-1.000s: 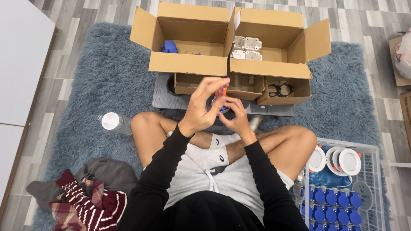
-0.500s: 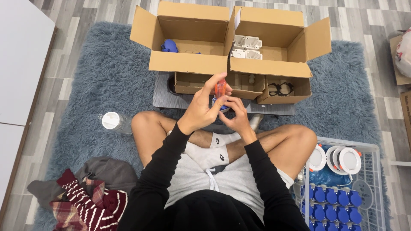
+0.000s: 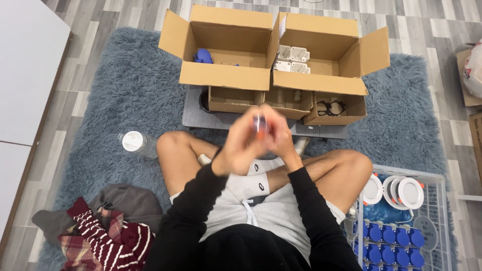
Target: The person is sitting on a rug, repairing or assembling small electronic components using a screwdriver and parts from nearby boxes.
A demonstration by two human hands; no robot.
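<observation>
Small orange-and-blue plastic part (image 3: 259, 125) at frame centre, blurred, pinched btwn left hand (image 3: 240, 146) & right hand (image 3: 279, 140), both clamped on it, open cardboard boxes (image 3: 226, 83) above, grey shaggy rug (image 3: 110, 100) under.

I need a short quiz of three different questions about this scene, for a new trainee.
1. True or false: both hands meet around a small orange and blue part.
2. Which open cardboard box holds the white square pieces? A: the left one. B: the right one.
3. Fill in: the clear bottle with a white cap lies on the grey ____.

Key: 1 true. 2 B. 3 rug.
</observation>
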